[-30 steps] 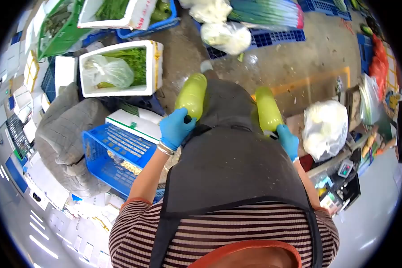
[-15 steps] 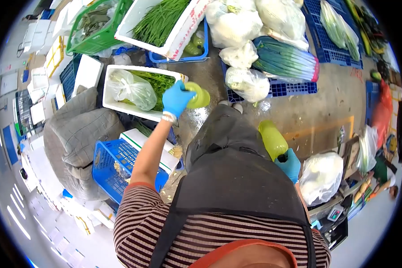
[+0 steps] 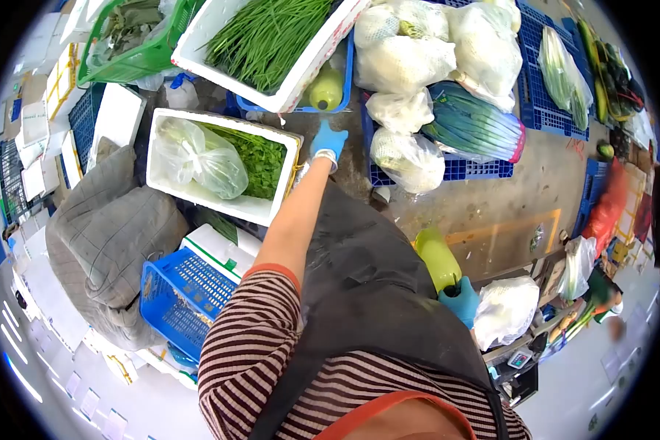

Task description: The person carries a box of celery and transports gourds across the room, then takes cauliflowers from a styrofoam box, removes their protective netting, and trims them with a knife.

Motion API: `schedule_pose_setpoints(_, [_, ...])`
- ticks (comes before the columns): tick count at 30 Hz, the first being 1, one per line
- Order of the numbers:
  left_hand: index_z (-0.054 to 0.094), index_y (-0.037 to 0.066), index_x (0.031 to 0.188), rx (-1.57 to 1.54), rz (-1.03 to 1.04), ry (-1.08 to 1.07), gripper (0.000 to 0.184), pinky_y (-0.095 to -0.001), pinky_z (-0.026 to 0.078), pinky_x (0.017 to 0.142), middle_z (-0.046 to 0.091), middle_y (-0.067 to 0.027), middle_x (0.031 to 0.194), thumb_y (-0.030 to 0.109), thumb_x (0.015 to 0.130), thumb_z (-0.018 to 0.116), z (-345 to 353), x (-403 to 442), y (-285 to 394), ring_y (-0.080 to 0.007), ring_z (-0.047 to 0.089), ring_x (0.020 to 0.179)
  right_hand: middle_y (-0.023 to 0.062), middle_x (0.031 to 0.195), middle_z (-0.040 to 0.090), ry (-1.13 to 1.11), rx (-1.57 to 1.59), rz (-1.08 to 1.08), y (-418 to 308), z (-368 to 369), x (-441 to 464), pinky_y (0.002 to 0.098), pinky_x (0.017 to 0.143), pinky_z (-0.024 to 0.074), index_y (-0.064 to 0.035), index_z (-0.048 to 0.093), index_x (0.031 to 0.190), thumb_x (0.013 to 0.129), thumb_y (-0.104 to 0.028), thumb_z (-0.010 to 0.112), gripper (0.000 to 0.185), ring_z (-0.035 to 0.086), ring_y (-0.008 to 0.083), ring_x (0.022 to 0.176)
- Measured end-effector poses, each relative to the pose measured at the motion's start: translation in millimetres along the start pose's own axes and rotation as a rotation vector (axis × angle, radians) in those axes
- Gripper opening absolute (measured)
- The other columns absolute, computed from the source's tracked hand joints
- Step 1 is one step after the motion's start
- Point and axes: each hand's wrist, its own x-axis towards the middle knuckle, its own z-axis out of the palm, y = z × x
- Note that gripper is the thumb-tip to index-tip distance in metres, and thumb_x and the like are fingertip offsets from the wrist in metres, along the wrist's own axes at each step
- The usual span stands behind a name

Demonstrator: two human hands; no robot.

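Observation:
My left hand (image 3: 328, 141), in a blue glove, reaches out just below the front rim of a blue crate (image 3: 293, 107). Its fingers are apart and nothing is in them. Inside that crate lies a yellow-green gourd (image 3: 326, 89) with a dark spot on its end. My right hand (image 3: 461, 301), also gloved in blue, grips the lower end of another yellow-green, bottle-shaped gourd (image 3: 438, 258) beside my apron. A dark spot shows on that gourd near the glove.
A white foam box of long green stalks (image 3: 265, 51) overlaps the crate. Left of my arm stands a foam box (image 3: 224, 207) with leafy greens and a bagged vegetable. Bagged white vegetables (image 3: 407, 62) and leeks (image 3: 477, 125) lie on blue pallets. A blue basket (image 3: 172, 293) stands lower left.
My left hand has moved right and let go of its gourd, and a gourd now shows at the crate's front. My right hand still holds its gourd. The view has shifted slightly.

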Motion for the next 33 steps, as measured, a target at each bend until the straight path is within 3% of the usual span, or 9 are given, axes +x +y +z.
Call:
schedule_pose_setpoints(3, [0.051, -0.003, 0.125, -0.459, -0.220, -0.109, 0.058, -0.0332, 0.047, 0.056, 0.063, -0.0140, 0.085, 0.031, 0.082, 0.071, -7.2, 18.3, -54.6, -0.0198, 0.057, 0.062, 0.0188, 0.068, 0.058, 0.023, -0.012, 0.000, -43.1, 14.2, 22.6, 0.0391, 0.058, 0.0470, -0.0028, 0.049, 0.077, 0.069, -0.021, 0.074, 0.032, 0.055, 0.0312, 0.058])
schedule_pose_setpoints(4, [0.055, -0.002, 0.118, -0.308, -0.238, -0.088, 0.051, -0.0321, 0.045, 0.053, 0.062, -0.0105, 0.079, 0.033, 0.084, 0.069, -32.4, 22.3, -57.2, -0.0175, 0.056, 0.060, 0.0184, 0.067, 0.057, 0.015, 0.019, -0.011, -59.7, 15.1, 34.5, 0.0387, 0.057, 0.0468, -0.0026, 0.048, 0.076, 0.069, -0.022, 0.075, 0.033, 0.053, 0.0301, 0.057])
schedule_pose_setpoints(7, [0.061, 0.002, 0.105, -0.099, -0.323, 0.048, 0.043, -0.0316, 0.041, 0.051, 0.057, -0.0010, 0.066, 0.041, 0.088, 0.065, -120.3, 46.9, -37.0, -0.0141, 0.052, 0.057, 0.0165, 0.064, 0.053, -0.006, 0.140, -0.006, -103.5, 28.0, 68.8, 0.0367, 0.057, 0.0465, -0.0023, 0.046, 0.076, 0.070, -0.022, 0.075, 0.036, 0.049, 0.0238, 0.056])
schedule_pose_setpoints(11, [0.060, 0.005, 0.102, -0.767, -0.405, 0.186, 0.049, -0.0312, 0.045, 0.054, 0.056, -0.0028, 0.066, 0.050, 0.085, 0.067, -158.5, 108.0, -8.9, -0.0161, 0.055, 0.056, 0.0148, 0.065, 0.056, -0.026, 0.241, -0.033, -185.9, 47.2, 119.7, 0.0345, 0.058, 0.0475, -0.0016, 0.047, 0.078, 0.070, -0.024, 0.076, 0.038, 0.052, 0.0156, 0.060])
schedule_pose_setpoints(15, [0.061, -0.004, 0.108, -0.912, -0.600, 0.067, 0.040, -0.0380, 0.051, 0.054, 0.065, -0.0118, 0.090, 0.021, 0.079, 0.074, -139.1, 189.5, -59.6, -0.0236, 0.063, 0.069, 0.0141, 0.066, 0.058, 0.037, 0.283, -0.147, -265.2, 79.6, 201.9, 0.0363, 0.058, 0.0483, -0.0014, 0.052, 0.081, 0.071, -0.026, 0.075, 0.035, 0.056, 0.0165, 0.060])
schedule_pose_setpoints(16, [0.065, -0.007, 0.094, -0.912, -0.636, 0.131, 0.028, -0.0366, 0.051, 0.052, 0.066, -0.0135, 0.088, 0.014, 0.077, 0.073, -150.7, 178.8, -26.3, -0.0231, 0.064, 0.067, 0.0152, 0.067, 0.059, -0.014, 0.311, -0.127, -288.6, 84.7, 224.4, 0.0368, 0.058, 0.0482, -0.0011, 0.053, 0.081, 0.071, -0.027, 0.075, 0.036, 0.058, 0.0190, 0.060])
schedule_pose_setpoints(21, [0.066, -0.006, 0.094, -0.890, -0.663, 0.095, 0.026, -0.0369, 0.055, 0.053, 0.067, -0.0151, 0.088, 0.010, 0.076, 0.073, -150.4, 181.0, -26.5, -0.0248, 0.066, 0.067, 0.0173, 0.073, 0.063, 0.026, 0.204, -0.249, -359.1, 130.9, 320.8, 0.0396, 0.063, 0.0485, -0.0015, 0.055, 0.082, 0.071, -0.033, 0.073, 0.039, 0.063, 0.0301, 0.068])
schedule_pose_setpoints(25, [0.064, -0.012, 0.093, -0.916, -0.685, 0.152, 0.029, -0.0358, 0.054, 0.055, 0.066, -0.0162, 0.087, 0.006, 0.074, 0.074, -166.8, 176.3, 3.2, -0.0245, 0.065, 0.067, 0.0136, 0.086, 0.069, -0.276, 0.225, -0.257, -363.3, 171.5, 348.2, 0.0401, 0.071, 0.0514, -0.0053, 0.058, 0.118, 0.078, -0.038, 0.072, 0.054, 0.067, 0.0283, 0.078])
schedule_pose_setpoints(33, [0.068, -0.004, 0.095, -0.892, -0.669, 0.088, 0.025, -0.0390, 0.057, 0.052, 0.067, -0.0159, 0.089, 0.014, 0.078, 0.070, -152.8, 182.2, -37.7, -0.0273, 0.068, 0.068, 0.0152, 0.103, 0.069, -0.586, 0.027, -0.198, -259.2, 178.7, 236.8, 0.0383, 0.085, 0.0508, -0.0045, 0.060, 0.123, 0.083, -0.044, 0.068, 0.057, 0.066, 0.0301, 0.097])
